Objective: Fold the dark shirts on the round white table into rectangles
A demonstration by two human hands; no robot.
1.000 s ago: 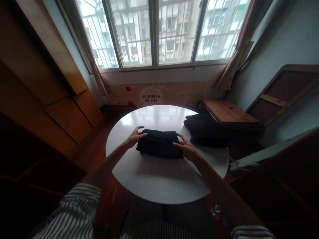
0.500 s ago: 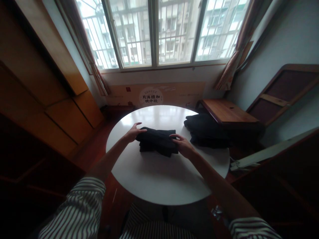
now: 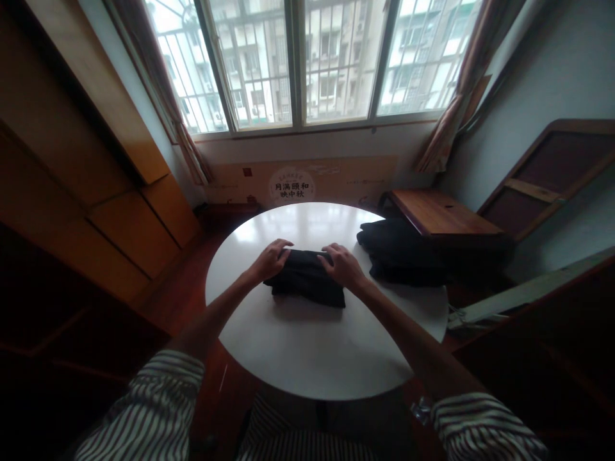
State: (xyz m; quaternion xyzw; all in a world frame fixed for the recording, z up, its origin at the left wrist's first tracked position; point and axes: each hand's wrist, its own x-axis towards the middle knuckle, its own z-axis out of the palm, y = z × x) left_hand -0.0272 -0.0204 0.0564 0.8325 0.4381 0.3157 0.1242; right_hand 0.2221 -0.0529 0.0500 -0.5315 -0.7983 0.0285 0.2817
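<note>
A folded black garment (image 3: 307,278) lies in a thick bundle on the round white table (image 3: 312,358). My left hand (image 3: 273,261) is at its far left corner, thumb on the cloth and fingers curled over the far edge. At the far right part of the same edge, my right hand (image 3: 342,266) takes hold in a similar way, thumb toward the middle. The cloth under both palms is hidden. What kind of garment it is cannot be made out.
A pile of black cloth (image 3: 401,253) lies on the table's right side. Beyond it stands a low wooden table (image 3: 444,214). Wooden cabinets (image 3: 129,230) line the left, and a wooden-framed panel (image 3: 552,173) leans against the right wall. A barred window spans the back.
Both hands have moved inward along the garment's far edge, closer to each other, with fingers now curled over it. The bundle has shifted slightly to the right and toward me.
</note>
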